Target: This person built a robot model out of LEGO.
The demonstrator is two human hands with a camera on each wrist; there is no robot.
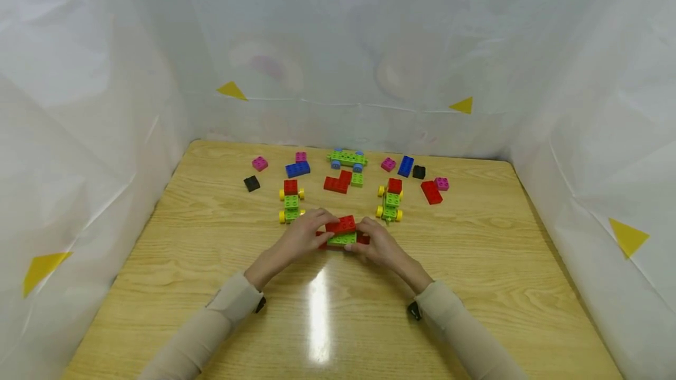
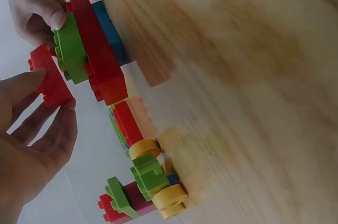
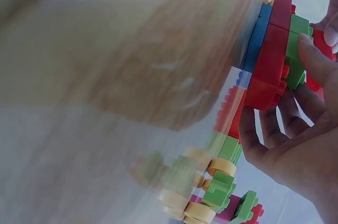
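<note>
The left hand (image 1: 308, 232) pinches a red brick (image 1: 341, 226) over the green brick (image 2: 72, 49) the right hand (image 1: 381, 244) grips. Two yellow-wheeled brick vehicles (image 1: 392, 199) stand just beyond.

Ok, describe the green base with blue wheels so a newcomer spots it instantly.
Find the wooden table, then the middle of its far edge. Just beyond some red bricks sits the green base. Its blue wheels set it apart from the yellow-wheeled cars.

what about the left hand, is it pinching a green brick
No, in the left wrist view the left hand pinches a red brick between thumb and fingers.
</note>
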